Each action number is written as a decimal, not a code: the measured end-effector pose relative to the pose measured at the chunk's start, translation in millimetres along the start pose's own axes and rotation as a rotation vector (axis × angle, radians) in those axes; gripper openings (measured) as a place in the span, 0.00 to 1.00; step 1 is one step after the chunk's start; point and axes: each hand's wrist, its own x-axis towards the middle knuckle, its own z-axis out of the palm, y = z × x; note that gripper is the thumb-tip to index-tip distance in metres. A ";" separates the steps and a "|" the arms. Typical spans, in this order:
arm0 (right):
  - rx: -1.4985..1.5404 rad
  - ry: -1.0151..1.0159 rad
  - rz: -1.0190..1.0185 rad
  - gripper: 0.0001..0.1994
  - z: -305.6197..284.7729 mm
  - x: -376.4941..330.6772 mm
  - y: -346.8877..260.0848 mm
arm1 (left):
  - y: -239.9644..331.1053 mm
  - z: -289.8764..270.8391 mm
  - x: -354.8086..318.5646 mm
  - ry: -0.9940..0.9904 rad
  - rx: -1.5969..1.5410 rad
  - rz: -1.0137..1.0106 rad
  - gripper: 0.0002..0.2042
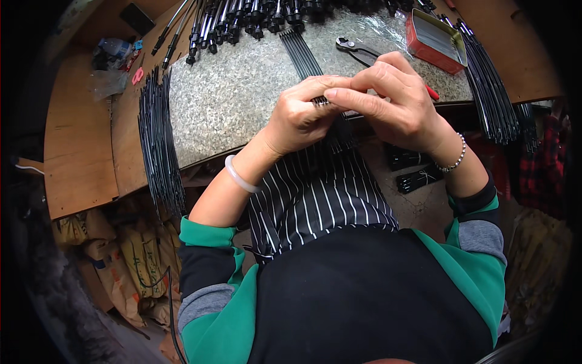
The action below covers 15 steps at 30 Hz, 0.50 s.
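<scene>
Together at the near edge of a stone slab [212, 103], the hands met: the left hand [305, 115] gripped dark rods [301, 54] reaching across the slab; the right hand [399, 102] touched it, its own hold unclear. Pliers [353, 47] and a red tin [431, 56] sat beyond.

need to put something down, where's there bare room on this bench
Widest: the speckled slab, between the rod bundle at its left edge and the left hand. Also bare: brown wood left of that bundle, below the plastic bag. Crowded: the far edge, under black-ended rods, and the right side, with pliers and red tin.
</scene>
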 end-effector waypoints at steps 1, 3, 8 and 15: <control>-0.001 0.001 -0.001 0.13 0.4 0.4 -1.1 | 0.4 0.1 -0.1 0.000 0.000 0.001 0.11; 0.078 -0.007 0.062 0.13 1.6 0.9 -3.1 | 0.9 0.9 -0.6 -0.001 0.035 -0.015 0.10; 0.171 -0.023 0.109 0.14 -1.3 1.7 -1.3 | 0.4 0.6 1.8 -0.015 0.068 0.004 0.09; 0.146 -0.060 0.082 0.15 -3.9 2.1 0.8 | 3.4 1.8 3.9 -0.004 0.044 -0.029 0.08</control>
